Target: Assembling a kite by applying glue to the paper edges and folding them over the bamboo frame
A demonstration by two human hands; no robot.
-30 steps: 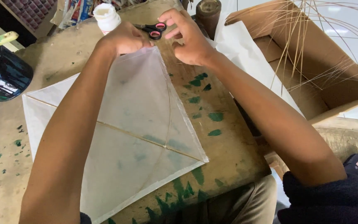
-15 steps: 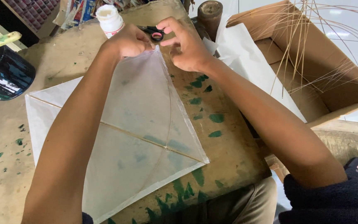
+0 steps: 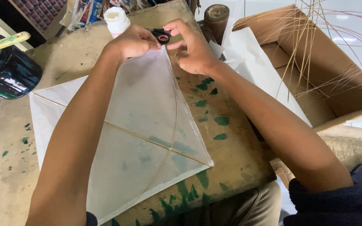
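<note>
One dark teal pot (image 3: 6, 71) sits far left on the worn table (image 3: 235, 155), a pale yellow-handled tool (image 3: 6, 42) lying across its rim. One white plastic bottle (image 3: 116, 20) stands at the table's far edge, just left of the left hand (image 3: 134, 42). One translucent white paper kite (image 3: 122, 138), diamond-shaped, lies flat mid-table with two thin sticks on it, one straight and one bowed, crossing near the lower right; the left forearm lies over it and hides part of the sheet. Left hand is curled into a loose fist, fingertips pressed on the kite's top corner; whether it pinches anything can't be told. Right hand (image 3: 191, 48) hovers just right of that corner, fingers bent and narrowly parted, thumb and forefinger close together; too small to tell if something is held. One pair of scissors with red-and-black handles (image 3: 161, 35) lies between and just behind the two hands. One brown cylinder (image 3: 216, 19) stands behind the right hand. A few white paper sheets (image 3: 256, 71) lie right of it, partly under the right arm. One open cardboard box (image 3: 336, 67) at far right holds many thin bamboo strips (image 3: 311, 46), too many to count. Green paint blotches (image 3: 221, 121) dot the table.
</note>
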